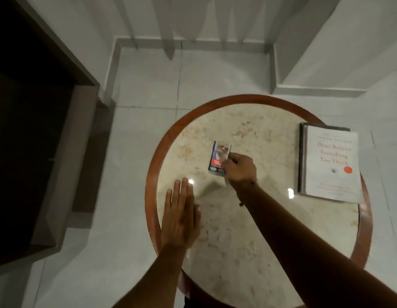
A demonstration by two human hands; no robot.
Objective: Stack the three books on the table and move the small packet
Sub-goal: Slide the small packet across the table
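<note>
A small blue packet (pixel 217 158) with a picture and a red patch lies left of the middle of the round marble table (pixel 248 218). My right hand (pixel 239 170) grips its right edge with curled fingers. My left hand (pixel 181 216) rests flat on the table's left side, fingers together, holding nothing. At the table's right edge sits a stack of books (pixel 328 163): a white book with red lettering lies on top, and darker covers show under its left side.
The table has a reddish wooden rim (pixel 151 174). Pale floor tiles surround it. A dark wooden cabinet (pixel 37 130) stands at the left. White wall corners and a skirting step (pixel 193 43) lie behind the table.
</note>
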